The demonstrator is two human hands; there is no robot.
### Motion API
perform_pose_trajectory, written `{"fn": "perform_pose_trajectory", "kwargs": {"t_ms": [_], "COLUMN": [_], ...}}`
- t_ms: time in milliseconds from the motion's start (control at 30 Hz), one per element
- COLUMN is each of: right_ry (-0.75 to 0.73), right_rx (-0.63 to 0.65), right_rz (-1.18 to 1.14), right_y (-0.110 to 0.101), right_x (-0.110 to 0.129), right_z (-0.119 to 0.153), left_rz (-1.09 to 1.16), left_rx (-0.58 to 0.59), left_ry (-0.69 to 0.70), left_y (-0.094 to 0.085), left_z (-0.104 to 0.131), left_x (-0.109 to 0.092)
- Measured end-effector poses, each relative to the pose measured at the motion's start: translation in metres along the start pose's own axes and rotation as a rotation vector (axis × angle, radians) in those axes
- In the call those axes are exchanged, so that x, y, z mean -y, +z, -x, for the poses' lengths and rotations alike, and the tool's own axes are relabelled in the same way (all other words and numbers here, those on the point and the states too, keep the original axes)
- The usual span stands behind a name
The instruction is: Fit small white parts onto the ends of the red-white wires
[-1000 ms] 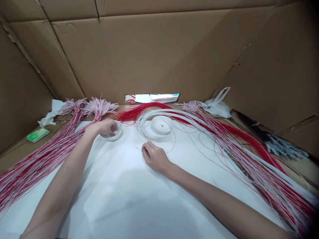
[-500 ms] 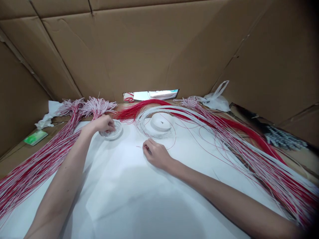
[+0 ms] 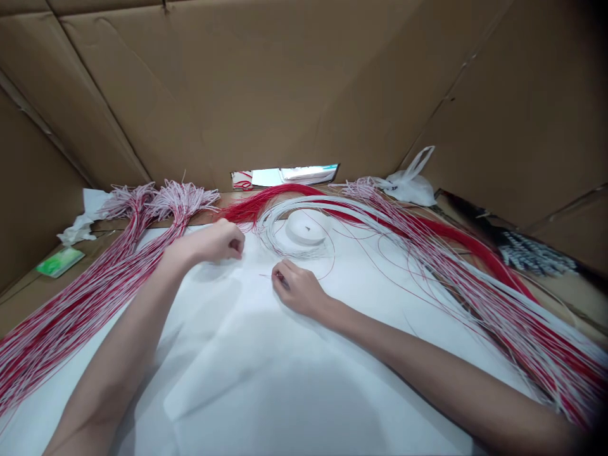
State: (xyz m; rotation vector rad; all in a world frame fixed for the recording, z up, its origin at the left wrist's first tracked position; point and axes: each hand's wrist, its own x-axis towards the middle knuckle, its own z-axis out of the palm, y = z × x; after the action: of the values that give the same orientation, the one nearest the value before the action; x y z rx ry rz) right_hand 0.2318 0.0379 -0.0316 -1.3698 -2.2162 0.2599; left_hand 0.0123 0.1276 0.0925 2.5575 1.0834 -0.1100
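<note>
My left hand [image 3: 222,242] is raised over the white sheet, fingertips pinched together; anything between them is too small to make out. Behind it the small white dish is hidden by the hand and wrist. To its right my right hand [image 3: 297,288] rests on the white sheet [image 3: 285,380], fingers curled in a pinch round a thin red thread [image 3: 264,275], whose end sticks out to the left. Beyond the right hand stands a round white container [image 3: 305,228], with a coil of white strands [image 3: 270,221] around it.
Red-and-white strand bundles [image 3: 95,297] lie at the left, more strands [image 3: 475,291] at the right. At the back are a plastic bag [image 3: 413,187], crumpled tissue [image 3: 78,229] and a green packet [image 3: 60,262]. Cardboard walls [image 3: 285,82] enclose the table.
My left hand has moved right, out of the small white dish and toward my right hand, its fingers still pinched. My right hand has stayed in nearly the same place. The view has shifted slightly.
</note>
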Motion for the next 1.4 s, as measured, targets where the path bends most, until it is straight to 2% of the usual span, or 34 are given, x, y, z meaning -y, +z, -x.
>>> {"fn": "perform_pose_trajectory", "kwargs": {"t_ms": [133,267,367,467,600,700,833,1000,1400], "right_ry": [-0.001,-0.004,-0.006,-0.005,-0.005,-0.008,-0.010,-0.017,-0.053], "right_rx": [-0.011,-0.016,-0.019,-0.022,-0.023,-0.024,-0.028,-0.025,-0.013], "right_rz": [-0.002,-0.008,-0.015,-0.023,-0.032,-0.038,-0.039,-0.032,0.014], "right_y": [0.001,0.002,0.001,0.001,0.001,0.002,0.003,0.002,0.001], "right_x": [0.000,-0.001,-0.001,-0.001,-0.002,-0.002,-0.002,-0.002,0.000], "right_z": [-0.001,-0.001,-0.001,0.000,0.000,0.000,0.000,0.000,0.001], "left_rz": [0.019,0.029,0.032,0.045,0.010,-0.033,-0.079,-0.069,0.042], "left_rx": [0.186,0.275,0.274,0.223,0.006,-0.013,0.068,0.155,0.167], "left_ry": [0.000,-0.029,-0.035,-0.032,-0.081,-0.132,-0.224,-0.253,-0.327], "left_y": [0.030,0.047,0.042,0.021,-0.012,-0.023,-0.012,0.006,0.000], "left_z": [-0.017,-0.025,-0.023,-0.013,0.004,0.012,0.005,-0.009,-0.003], "left_x": [-0.017,-0.021,-0.021,-0.014,0.010,0.031,0.053,0.070,0.073]}}
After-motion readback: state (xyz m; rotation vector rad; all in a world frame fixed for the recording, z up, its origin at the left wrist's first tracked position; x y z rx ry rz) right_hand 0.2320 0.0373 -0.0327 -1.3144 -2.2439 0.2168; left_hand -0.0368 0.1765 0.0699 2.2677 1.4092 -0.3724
